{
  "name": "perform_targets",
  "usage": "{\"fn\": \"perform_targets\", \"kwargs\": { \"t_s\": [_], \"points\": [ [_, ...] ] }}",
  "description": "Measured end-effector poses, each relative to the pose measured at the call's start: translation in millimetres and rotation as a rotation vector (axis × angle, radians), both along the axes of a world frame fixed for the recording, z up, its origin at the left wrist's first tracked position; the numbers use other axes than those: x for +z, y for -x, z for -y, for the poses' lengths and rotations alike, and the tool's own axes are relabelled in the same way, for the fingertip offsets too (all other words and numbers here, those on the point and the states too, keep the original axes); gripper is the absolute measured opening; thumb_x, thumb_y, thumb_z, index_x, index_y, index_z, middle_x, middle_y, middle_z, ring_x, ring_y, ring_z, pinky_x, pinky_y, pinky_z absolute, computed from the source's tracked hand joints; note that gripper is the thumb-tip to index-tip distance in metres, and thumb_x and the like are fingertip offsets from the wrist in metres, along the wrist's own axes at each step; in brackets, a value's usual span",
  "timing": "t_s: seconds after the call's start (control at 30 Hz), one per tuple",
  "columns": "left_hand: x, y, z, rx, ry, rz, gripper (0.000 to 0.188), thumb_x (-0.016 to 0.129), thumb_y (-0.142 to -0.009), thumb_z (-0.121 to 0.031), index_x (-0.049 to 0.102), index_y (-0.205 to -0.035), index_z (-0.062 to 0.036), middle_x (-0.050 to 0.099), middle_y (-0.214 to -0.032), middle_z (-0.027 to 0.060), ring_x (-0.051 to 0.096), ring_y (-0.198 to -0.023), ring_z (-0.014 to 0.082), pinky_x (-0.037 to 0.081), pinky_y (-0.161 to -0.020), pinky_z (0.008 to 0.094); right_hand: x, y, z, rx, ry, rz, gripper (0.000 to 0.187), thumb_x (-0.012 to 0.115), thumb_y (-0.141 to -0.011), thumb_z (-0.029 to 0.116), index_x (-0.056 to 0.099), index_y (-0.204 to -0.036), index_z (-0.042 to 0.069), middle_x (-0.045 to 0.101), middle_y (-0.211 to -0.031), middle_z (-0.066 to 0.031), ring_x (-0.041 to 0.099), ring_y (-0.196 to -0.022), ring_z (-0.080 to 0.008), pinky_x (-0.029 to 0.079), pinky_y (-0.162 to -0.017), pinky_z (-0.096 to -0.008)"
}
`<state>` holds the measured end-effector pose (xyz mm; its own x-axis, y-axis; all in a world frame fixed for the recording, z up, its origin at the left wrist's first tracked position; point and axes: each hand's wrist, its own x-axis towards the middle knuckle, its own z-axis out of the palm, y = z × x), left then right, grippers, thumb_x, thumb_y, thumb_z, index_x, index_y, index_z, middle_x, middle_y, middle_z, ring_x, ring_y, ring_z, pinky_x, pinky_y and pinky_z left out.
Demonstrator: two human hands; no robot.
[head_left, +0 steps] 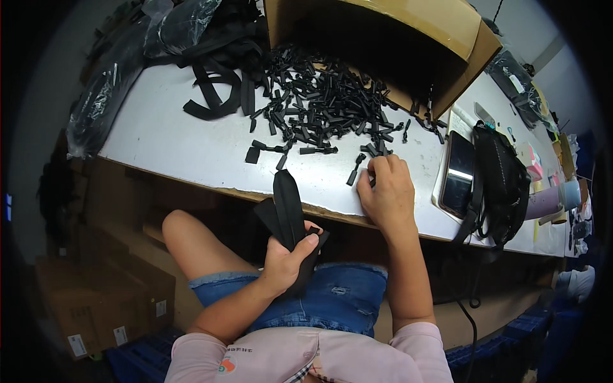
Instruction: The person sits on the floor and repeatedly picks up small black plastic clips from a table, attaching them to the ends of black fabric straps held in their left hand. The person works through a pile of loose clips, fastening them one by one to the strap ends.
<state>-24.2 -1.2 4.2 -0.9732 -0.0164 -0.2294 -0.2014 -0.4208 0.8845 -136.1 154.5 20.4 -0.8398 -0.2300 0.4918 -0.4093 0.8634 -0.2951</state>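
My left hand (288, 260) is closed round folded black zipper tape (288, 205), held above my lap in front of the table edge. The far end of the tape points up toward the tabletop. My right hand (391, 191) rests at the near edge of the table with thumb and fingers pinched together. A dark zipper slider shows partly under those fingertips; most of it is hidden. Just left of that hand lies a loose black zipper slider (356, 170) with a long pull. Beyond both hands spreads a heap of similar black sliders (332, 102).
A cardboard box (408, 25) lies tipped open behind the heap. More black tape (214, 96) and plastic-wrapped bundles (105, 105) occupy the left side. On the right are a phone (458, 173), a black bag (495, 185) and a purple cup (544, 203). Cartons (105, 300) stand below left.
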Motion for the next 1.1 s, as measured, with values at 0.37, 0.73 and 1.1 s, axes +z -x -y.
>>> {"fn": "perform_targets", "kwargs": {
  "t_s": [0.37,0.73,1.1],
  "points": [
    [-4,1,1,0.009,-0.004,0.015,0.015,0.055,-0.079,-0.010,0.054,-0.091,-0.0008,0.054,-0.072,0.0037,0.050,-0.062,0.0078,0.040,-0.057,0.0198,5,-15,-2,-0.060,-0.196,-0.136,0.029,0.064,-0.066,0.019,0.059,-0.088,0.002,0.054,-0.088,-0.0105,0.049,-0.076,-0.0231,0.039,-0.062,-0.0324],
    [-8,0,-1,0.016,0.035,-0.066,0.016,0.055,-0.079,-0.012,0.054,-0.091,-0.0007,0.054,-0.073,0.0038,0.050,-0.062,0.0075,0.040,-0.056,0.0199,-1,12,-18,-0.167,0.098,0.026,0.015,0.061,-0.067,0.011,0.055,-0.076,0.001,0.054,-0.071,-0.0127,0.052,-0.066,-0.0284,0.043,-0.060,-0.0365],
    [-7,-1,2,0.042,0.063,-0.091,0.016,0.055,-0.080,-0.012,0.054,-0.090,0.0001,0.055,-0.072,0.0039,0.051,-0.062,0.0075,0.041,-0.056,0.0199,-1,15,-23,-0.143,0.148,-0.076,0.006,0.056,-0.066,0.003,0.056,-0.073,0.002,0.053,-0.067,-0.0127,0.053,-0.060,-0.0263,0.044,-0.056,-0.0350]
  ]
}}
